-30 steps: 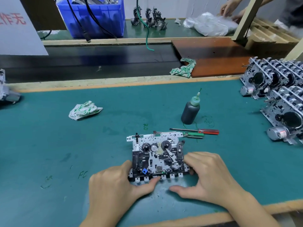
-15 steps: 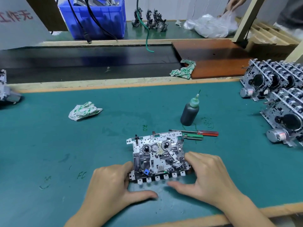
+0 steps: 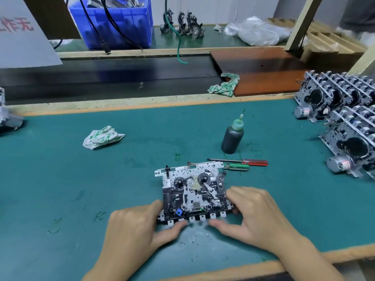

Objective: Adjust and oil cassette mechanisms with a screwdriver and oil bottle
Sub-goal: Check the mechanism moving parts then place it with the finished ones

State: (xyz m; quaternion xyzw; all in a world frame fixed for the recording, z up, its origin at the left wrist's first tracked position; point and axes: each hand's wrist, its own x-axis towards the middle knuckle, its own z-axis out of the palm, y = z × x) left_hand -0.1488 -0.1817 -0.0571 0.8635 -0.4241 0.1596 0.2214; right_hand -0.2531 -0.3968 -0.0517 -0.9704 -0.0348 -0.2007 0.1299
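Bench mat: teal mat (image 3: 60,179) with a pale wooden strip along the far and near edges; broad bare stretch across its left half.
Left edge: grey metal part (image 3: 8,120), cut off by the frame.
Rag: crumpled white-and-green cloth (image 3: 101,136) left of centre, well apart from everything else.
Left hand: left hand (image 3: 132,230) lies on the mat near the near edge, fingers curled against the mechanism's left side, thumb stretched under its front tabs, gripping it.
Cassette mechanism: cassette mechanism (image 3: 192,191) lies flat at mid-bench toward the near edge, between both hands; perforated silver plate, two black reel hubs, black plastic parts, small blue piece at the front.
Right hand: right hand (image 3: 257,216) mirrors the other, fingers bent round the mechanism's right side, thumb along the front tabs.
Screwdrivers: green-handled screwdriver (image 3: 236,166) and red-handled screwdriver (image 3: 253,162) lie side by side just behind the mechanism's far right corner.
Oil bottle: dark oil bottle (image 3: 232,138) with green nozzle stands upright behind the screwdrivers, in open mat.
Right edge: stacked cassette mechanisms (image 3: 345,122) with motors fill the far right corner.
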